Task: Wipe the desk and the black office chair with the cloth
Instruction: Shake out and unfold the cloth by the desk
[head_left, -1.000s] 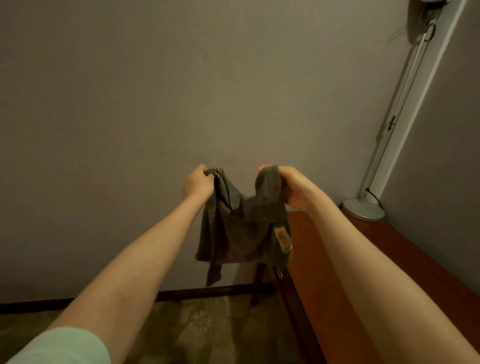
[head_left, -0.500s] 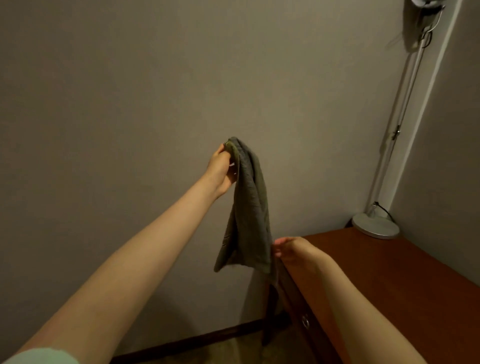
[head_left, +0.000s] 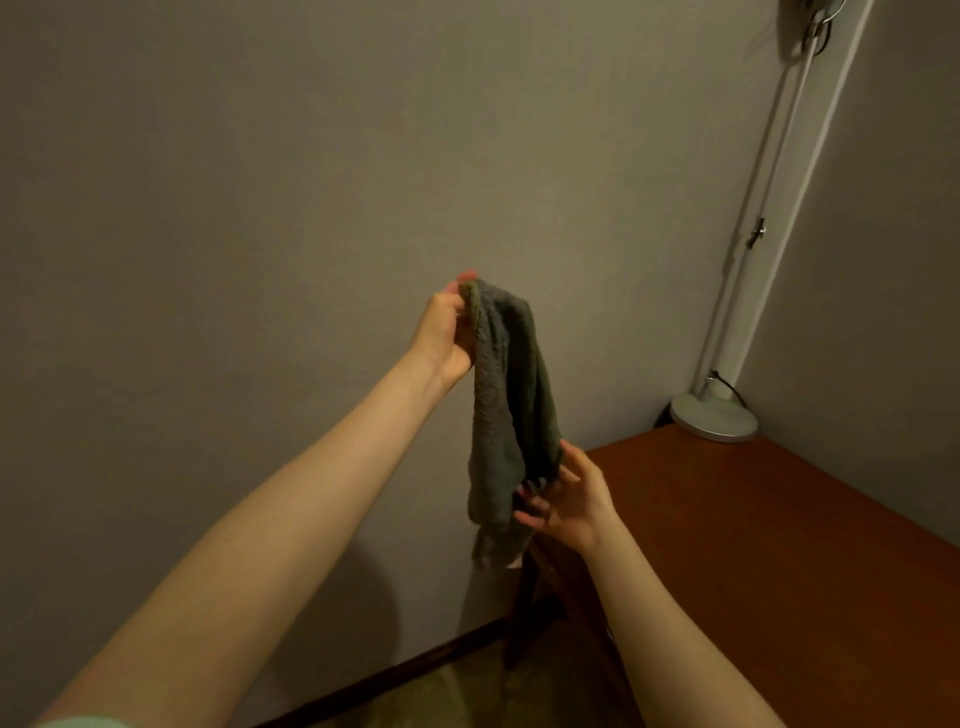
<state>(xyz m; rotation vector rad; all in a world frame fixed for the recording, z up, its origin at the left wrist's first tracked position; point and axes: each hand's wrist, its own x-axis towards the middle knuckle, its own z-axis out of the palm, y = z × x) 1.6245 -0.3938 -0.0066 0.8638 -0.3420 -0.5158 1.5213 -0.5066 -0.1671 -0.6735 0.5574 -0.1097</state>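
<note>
Centre frame, the left hand pinches the cloth by its top; it hangs bunched in the air, left of the worktop. The right hand, fingers spread, touches its lower folds. That lone pinch could slip, dropping the cloth to the floor. A second ago both hands gripped the top edge; the right has since moved down.

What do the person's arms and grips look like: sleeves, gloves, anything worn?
Left grip and right grip are bare: no gloves, rings or watch visible. Left arm is uncovered up to a pale mint-green sleeve edge; right arm is uncovered, its sleeve out of view.
</note>
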